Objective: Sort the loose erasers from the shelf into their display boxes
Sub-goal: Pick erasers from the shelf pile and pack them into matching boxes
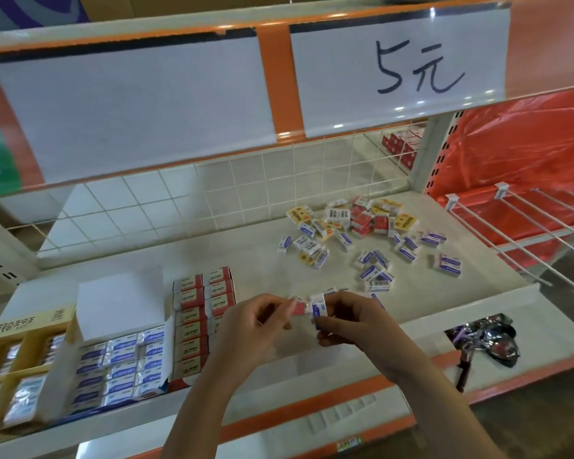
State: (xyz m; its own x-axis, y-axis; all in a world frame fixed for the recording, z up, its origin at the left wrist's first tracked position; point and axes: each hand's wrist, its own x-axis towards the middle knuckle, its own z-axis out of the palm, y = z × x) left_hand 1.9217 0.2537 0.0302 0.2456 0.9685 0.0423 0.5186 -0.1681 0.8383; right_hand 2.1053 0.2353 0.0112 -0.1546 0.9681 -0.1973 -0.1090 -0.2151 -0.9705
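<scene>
Red eraser [298, 308]: pinched in left hand [256, 326] fingers; blue eraser [318, 309]: pinched in right hand [348, 321]; both held beside red-eraser box [201, 321], likely for sorting. Loose erasers [362, 236]: beyond it, unsorted.

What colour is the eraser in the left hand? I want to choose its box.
Red and white, in the head view: the left hand pinches the eraser.

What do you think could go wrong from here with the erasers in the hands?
The left hand pinches a red eraser and the right hand a blue one; the red box and blue box adjoin, so they could get swapped. Either could also slip back into the loose pile.
</scene>
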